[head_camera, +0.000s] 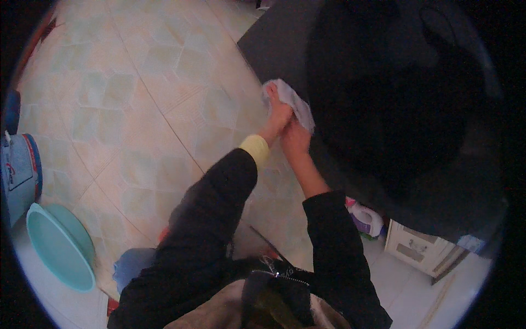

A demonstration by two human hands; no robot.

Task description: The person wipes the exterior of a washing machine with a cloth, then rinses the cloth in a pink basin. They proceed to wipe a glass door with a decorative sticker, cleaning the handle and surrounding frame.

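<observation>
A white cloth (302,109) is bunched in front of me, at the edge of a large dark surface (279,45). My left hand (280,114) holds the cloth from its left side, with a pale yellow cuff showing at the wrist. Close against it, my right hand (296,133) grips the lower part of the cloth. The two hands touch or overlap, and the cloth hides most of the right fingers. Whether the cloth presses on the dark surface, I cannot tell.
Patterned tile flooring (135,119) spreads on the left. A teal plastic basin (61,246) leans at lower left, beside a bucket (20,172) bearing writing. At lower right are a white and purple plastic bottle (365,220) and a small cream cabinet (419,246).
</observation>
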